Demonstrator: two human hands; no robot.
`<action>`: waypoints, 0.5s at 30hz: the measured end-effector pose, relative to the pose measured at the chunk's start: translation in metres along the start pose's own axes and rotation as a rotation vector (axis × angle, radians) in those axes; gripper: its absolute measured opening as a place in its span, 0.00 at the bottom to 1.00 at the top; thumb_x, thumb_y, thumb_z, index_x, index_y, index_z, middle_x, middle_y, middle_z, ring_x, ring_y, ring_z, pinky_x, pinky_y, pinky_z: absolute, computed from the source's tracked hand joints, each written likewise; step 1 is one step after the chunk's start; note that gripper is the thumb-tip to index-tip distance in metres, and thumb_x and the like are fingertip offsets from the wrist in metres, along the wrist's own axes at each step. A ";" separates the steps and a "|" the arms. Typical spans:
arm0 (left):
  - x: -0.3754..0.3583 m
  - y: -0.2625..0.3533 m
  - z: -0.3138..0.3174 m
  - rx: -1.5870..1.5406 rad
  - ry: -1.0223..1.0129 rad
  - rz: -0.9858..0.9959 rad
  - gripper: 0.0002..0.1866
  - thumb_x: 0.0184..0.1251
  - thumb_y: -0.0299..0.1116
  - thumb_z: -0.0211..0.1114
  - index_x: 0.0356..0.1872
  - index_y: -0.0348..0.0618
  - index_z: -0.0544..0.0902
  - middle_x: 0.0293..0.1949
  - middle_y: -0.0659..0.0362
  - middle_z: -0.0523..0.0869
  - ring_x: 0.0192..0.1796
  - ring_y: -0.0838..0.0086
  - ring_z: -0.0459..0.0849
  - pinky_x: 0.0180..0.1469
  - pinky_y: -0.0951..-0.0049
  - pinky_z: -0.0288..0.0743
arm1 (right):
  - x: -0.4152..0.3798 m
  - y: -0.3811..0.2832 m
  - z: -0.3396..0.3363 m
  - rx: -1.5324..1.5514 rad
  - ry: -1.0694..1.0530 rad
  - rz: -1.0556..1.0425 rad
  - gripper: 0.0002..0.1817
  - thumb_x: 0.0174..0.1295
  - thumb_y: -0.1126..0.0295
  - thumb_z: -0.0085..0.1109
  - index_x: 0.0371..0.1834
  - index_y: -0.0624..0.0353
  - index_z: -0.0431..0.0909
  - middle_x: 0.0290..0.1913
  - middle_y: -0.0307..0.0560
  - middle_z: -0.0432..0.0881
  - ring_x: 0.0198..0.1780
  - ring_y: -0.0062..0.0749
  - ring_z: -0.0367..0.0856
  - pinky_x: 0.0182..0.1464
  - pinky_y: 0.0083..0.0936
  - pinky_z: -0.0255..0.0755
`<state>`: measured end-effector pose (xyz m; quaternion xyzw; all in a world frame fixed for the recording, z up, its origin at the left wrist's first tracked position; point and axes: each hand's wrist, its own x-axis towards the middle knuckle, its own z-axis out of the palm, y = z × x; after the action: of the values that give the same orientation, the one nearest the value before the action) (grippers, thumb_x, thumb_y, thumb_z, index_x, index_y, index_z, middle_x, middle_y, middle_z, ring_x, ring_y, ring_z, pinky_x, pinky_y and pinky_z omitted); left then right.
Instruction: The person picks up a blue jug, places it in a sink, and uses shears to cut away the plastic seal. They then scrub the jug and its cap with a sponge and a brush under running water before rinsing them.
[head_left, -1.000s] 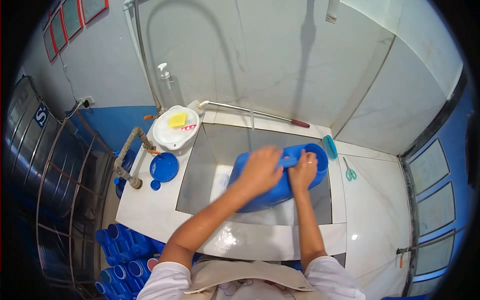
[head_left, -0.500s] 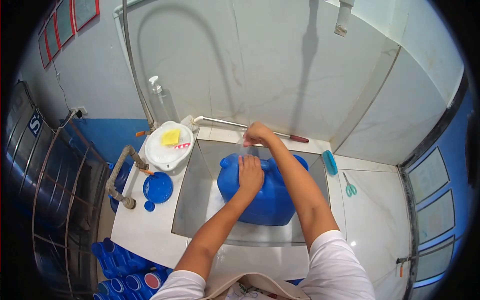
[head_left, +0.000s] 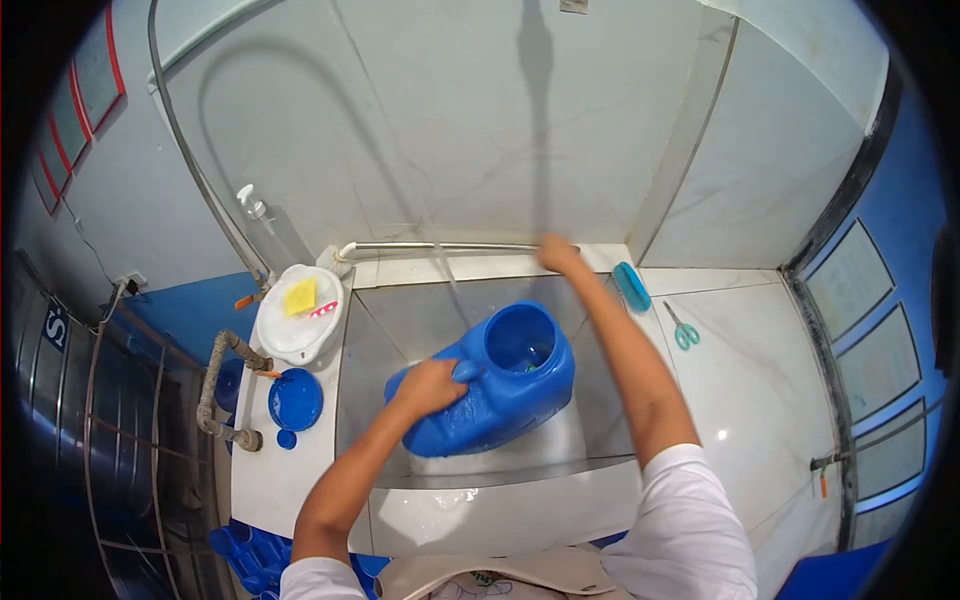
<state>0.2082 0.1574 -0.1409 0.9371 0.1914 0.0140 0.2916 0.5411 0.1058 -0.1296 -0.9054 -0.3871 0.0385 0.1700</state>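
Blue plastic jug (head_left: 490, 385) lies tilted in the sink basin (head_left: 400, 320), mouth open upward. Left hand (head_left: 430, 385) grips its handle. Right hand (head_left: 555, 252), farther back, rests at the white pipe (head_left: 440, 245); grip unclear.

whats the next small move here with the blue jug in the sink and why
Probably tilt the blue jug a little so its open mouth sits under the thin water stream. The left hand grips the jug by its handle, the mouth faces up and right, and the stream seems to fall just left of it. The right hand is back at the pipe by the wall.
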 end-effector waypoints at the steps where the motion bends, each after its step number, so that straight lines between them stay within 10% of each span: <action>1: -0.022 0.002 -0.005 0.010 0.036 -0.047 0.18 0.46 0.41 0.63 0.38 0.43 0.82 0.32 0.43 0.83 0.37 0.49 0.81 0.42 0.55 0.74 | -0.016 0.047 -0.007 0.034 0.133 0.069 0.14 0.55 0.66 0.52 0.40 0.62 0.78 0.41 0.60 0.80 0.45 0.53 0.78 0.46 0.45 0.71; 3: -0.053 0.006 -0.032 -0.018 0.103 -0.141 0.18 0.46 0.40 0.63 0.39 0.44 0.82 0.31 0.44 0.83 0.37 0.49 0.81 0.41 0.56 0.74 | -0.034 0.147 0.016 -0.414 0.339 0.162 0.20 0.60 0.68 0.47 0.57 0.59 0.70 0.51 0.61 0.74 0.56 0.53 0.70 0.53 0.44 0.68; 7: -0.115 0.027 -0.115 -0.117 0.265 -0.143 0.20 0.45 0.34 0.64 0.44 0.44 0.80 0.30 0.46 0.83 0.32 0.57 0.83 0.37 0.63 0.75 | -0.110 0.151 -0.004 -0.273 0.216 0.353 0.20 0.64 0.68 0.41 0.60 0.55 0.68 0.45 0.58 0.75 0.53 0.51 0.72 0.54 0.48 0.65; 11: -0.174 0.060 -0.171 -0.169 0.442 -0.059 0.23 0.45 0.26 0.63 0.48 0.45 0.78 0.32 0.57 0.83 0.27 0.70 0.81 0.31 0.69 0.74 | -0.073 0.137 0.033 -0.121 0.335 0.103 0.22 0.61 0.64 0.47 0.59 0.57 0.68 0.38 0.56 0.77 0.38 0.46 0.79 0.43 0.47 0.71; 13: -0.197 0.074 -0.183 -0.306 0.518 -0.392 0.24 0.46 0.23 0.62 0.51 0.45 0.76 0.32 0.61 0.81 0.22 0.79 0.76 0.22 0.75 0.71 | -0.027 0.117 0.074 0.222 0.329 -0.064 0.19 0.59 0.62 0.48 0.50 0.60 0.74 0.32 0.52 0.78 0.29 0.41 0.79 0.34 0.40 0.74; 15: -0.211 0.080 -0.183 -0.386 0.576 -0.375 0.26 0.46 0.23 0.61 0.53 0.44 0.75 0.31 0.61 0.80 0.19 0.81 0.74 0.19 0.79 0.68 | -0.049 0.036 0.036 0.762 -0.238 0.142 0.16 0.61 0.61 0.45 0.43 0.59 0.77 0.30 0.49 0.80 0.25 0.35 0.79 0.26 0.31 0.74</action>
<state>0.0157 0.1183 0.0733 0.7715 0.4272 0.2583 0.3944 0.5244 0.0579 -0.1786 -0.7912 -0.2988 0.2955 0.4443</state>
